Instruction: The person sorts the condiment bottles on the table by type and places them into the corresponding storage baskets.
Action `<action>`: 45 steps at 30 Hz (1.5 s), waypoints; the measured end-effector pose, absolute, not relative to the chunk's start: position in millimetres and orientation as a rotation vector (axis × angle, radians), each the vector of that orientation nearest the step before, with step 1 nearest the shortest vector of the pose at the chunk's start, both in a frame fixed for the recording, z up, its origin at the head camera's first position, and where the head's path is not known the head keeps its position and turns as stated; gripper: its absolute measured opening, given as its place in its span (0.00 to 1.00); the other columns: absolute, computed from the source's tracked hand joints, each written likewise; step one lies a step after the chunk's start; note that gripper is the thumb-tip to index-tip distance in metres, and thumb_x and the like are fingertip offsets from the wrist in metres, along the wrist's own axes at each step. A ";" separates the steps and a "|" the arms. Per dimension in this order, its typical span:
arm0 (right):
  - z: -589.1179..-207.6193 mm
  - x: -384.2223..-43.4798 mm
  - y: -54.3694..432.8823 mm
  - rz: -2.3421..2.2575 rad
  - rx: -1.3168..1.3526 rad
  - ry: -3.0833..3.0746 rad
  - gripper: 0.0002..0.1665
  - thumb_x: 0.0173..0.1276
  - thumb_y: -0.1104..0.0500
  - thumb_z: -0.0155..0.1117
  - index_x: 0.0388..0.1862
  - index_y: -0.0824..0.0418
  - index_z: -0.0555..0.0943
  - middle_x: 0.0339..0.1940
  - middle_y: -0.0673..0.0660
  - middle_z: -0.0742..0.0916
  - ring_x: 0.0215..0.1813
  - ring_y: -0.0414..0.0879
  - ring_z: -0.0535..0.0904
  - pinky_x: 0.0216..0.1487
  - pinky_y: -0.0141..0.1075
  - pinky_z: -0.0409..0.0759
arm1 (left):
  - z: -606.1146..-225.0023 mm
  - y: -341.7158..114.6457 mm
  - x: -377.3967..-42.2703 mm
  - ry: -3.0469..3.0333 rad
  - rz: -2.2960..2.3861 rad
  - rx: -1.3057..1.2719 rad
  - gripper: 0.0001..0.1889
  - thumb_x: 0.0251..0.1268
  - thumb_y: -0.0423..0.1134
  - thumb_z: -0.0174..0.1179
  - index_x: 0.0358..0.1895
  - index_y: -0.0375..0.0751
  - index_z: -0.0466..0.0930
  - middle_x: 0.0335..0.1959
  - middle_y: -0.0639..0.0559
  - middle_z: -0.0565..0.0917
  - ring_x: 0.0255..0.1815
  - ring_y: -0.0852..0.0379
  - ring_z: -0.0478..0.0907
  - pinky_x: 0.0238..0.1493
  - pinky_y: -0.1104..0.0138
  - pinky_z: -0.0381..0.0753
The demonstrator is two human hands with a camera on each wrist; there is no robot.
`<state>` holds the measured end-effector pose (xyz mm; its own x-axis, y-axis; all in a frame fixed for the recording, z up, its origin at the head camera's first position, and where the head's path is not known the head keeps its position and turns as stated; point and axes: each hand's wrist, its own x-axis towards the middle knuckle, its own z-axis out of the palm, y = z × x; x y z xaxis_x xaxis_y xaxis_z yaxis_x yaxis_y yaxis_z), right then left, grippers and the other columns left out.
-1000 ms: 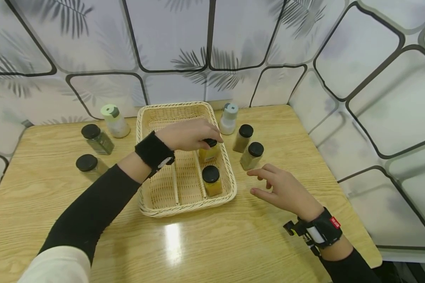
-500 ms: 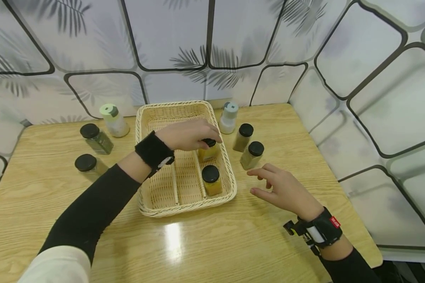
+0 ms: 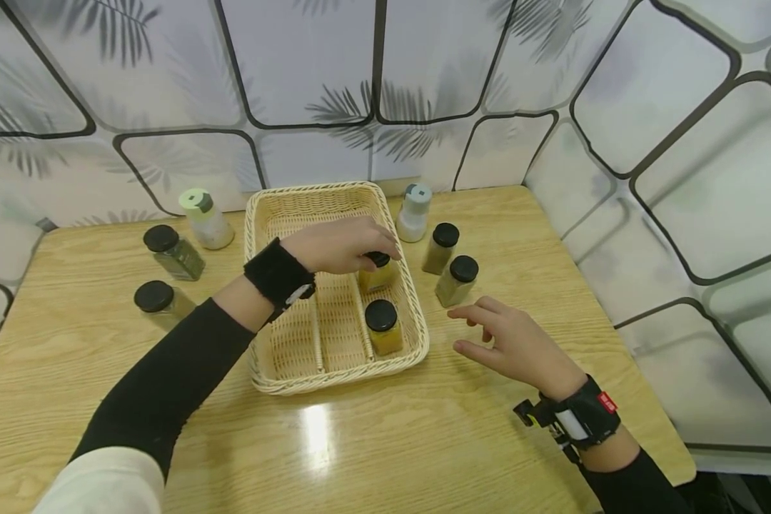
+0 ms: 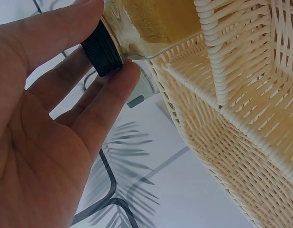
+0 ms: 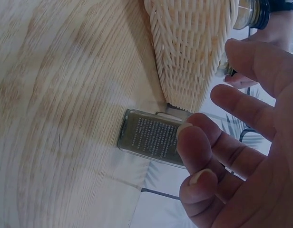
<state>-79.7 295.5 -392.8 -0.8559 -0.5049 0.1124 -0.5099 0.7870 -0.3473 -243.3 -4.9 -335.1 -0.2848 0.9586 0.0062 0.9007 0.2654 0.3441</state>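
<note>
A wicker basket point(image 3: 340, 374) with dividers making three compartments stands on the table. My left hand point(image 3: 347, 245) reaches over it and pinches the black lid point(image 4: 102, 50) of a yellow spice jar point(image 3: 376, 279), at the back of the right compartment. Thumb and fingertips lie on opposite sides of that lid in the left wrist view. A second yellow spice jar point(image 3: 384, 330) stands in front of it in the same compartment. My right hand point(image 3: 517, 350) hovers right of the basket, fingers loosely bent, holding nothing. Nearest to it is a greenish-brown, black-lidded spice jar point(image 3: 457, 280), whose printed label shows in the right wrist view.
Behind that jar stand another black-lidded jar point(image 3: 441, 248) and a white shaker bottle point(image 3: 414, 213). Left of the basket are two more dark-lidded jars, one with green contents point(image 3: 178, 255), and a green-capped shaker bottle point(image 3: 208, 220). A patterned wall point(image 3: 315, 157) borders the table's back.
</note>
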 end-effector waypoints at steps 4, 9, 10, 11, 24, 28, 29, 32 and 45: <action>-392.0 -79.5 294.7 0.575 0.841 -2.957 0.27 0.67 0.45 0.69 0.63 0.49 0.79 0.45 0.49 0.83 0.34 0.38 0.74 0.30 0.29 0.75 | -334.0 -6.7 -242.4 2.339 0.414 1.733 0.20 0.63 0.28 0.66 0.59 0.39 0.82 0.60 0.45 0.82 0.62 0.48 0.78 0.64 0.58 0.76; -390.4 -78.6 293.9 0.578 0.843 -2.952 0.27 0.67 0.45 0.70 0.63 0.50 0.80 0.45 0.49 0.83 0.33 0.37 0.74 0.30 0.29 0.76 | -332.9 -8.0 -241.0 2.342 0.412 1.736 0.20 0.63 0.28 0.66 0.59 0.39 0.83 0.59 0.46 0.83 0.61 0.48 0.78 0.63 0.59 0.77; -390.1 -78.4 293.7 0.577 0.843 -2.952 0.27 0.67 0.45 0.70 0.63 0.50 0.80 0.45 0.49 0.83 0.33 0.37 0.74 0.30 0.29 0.76 | -332.7 -7.9 -240.9 2.343 0.410 1.737 0.20 0.63 0.28 0.66 0.59 0.39 0.83 0.59 0.46 0.83 0.61 0.48 0.78 0.63 0.59 0.77; -389.7 -78.2 293.5 0.577 0.843 -2.952 0.27 0.67 0.45 0.70 0.63 0.50 0.80 0.45 0.49 0.83 0.33 0.37 0.74 0.30 0.29 0.75 | -332.6 -7.9 -240.8 2.344 0.406 1.737 0.20 0.63 0.28 0.66 0.59 0.39 0.83 0.59 0.46 0.83 0.61 0.48 0.78 0.63 0.59 0.77; -385.7 -77.6 290.5 0.566 0.840 -2.964 0.27 0.68 0.44 0.69 0.63 0.49 0.79 0.47 0.50 0.83 0.34 0.40 0.76 0.31 0.29 0.76 | -327.6 -10.8 -237.0 2.359 0.380 1.710 0.20 0.64 0.27 0.64 0.59 0.39 0.82 0.60 0.45 0.82 0.61 0.48 0.78 0.62 0.59 0.78; -383.7 -77.4 289.0 0.569 0.841 -2.968 0.27 0.68 0.44 0.69 0.63 0.49 0.79 0.46 0.47 0.83 0.34 0.39 0.75 0.31 0.29 0.76 | -327.3 -11.6 -235.9 2.376 0.361 1.668 0.20 0.65 0.28 0.65 0.60 0.40 0.82 0.61 0.44 0.81 0.62 0.47 0.77 0.63 0.58 0.77; -383.5 -77.5 288.8 0.572 0.844 -2.966 0.27 0.68 0.44 0.69 0.63 0.49 0.79 0.45 0.47 0.82 0.34 0.39 0.75 0.31 0.30 0.76 | -327.5 -11.8 -235.7 2.379 0.360 1.661 0.20 0.65 0.29 0.65 0.60 0.40 0.82 0.61 0.45 0.81 0.61 0.47 0.77 0.62 0.59 0.77; -383.0 -78.2 288.1 0.573 0.855 -2.950 0.27 0.68 0.44 0.69 0.62 0.50 0.80 0.45 0.45 0.82 0.34 0.39 0.75 0.31 0.30 0.77 | -327.4 -13.6 -234.9 2.384 0.358 1.656 0.21 0.64 0.28 0.66 0.61 0.41 0.82 0.62 0.44 0.80 0.63 0.46 0.76 0.63 0.58 0.76; -378.9 -80.0 287.5 0.553 0.860 -2.925 0.26 0.67 0.43 0.69 0.62 0.47 0.80 0.46 0.45 0.82 0.36 0.38 0.77 0.33 0.30 0.79 | -315.7 -21.9 -226.9 2.407 0.388 1.748 0.22 0.63 0.29 0.67 0.61 0.43 0.82 0.64 0.42 0.77 0.67 0.44 0.72 0.67 0.57 0.72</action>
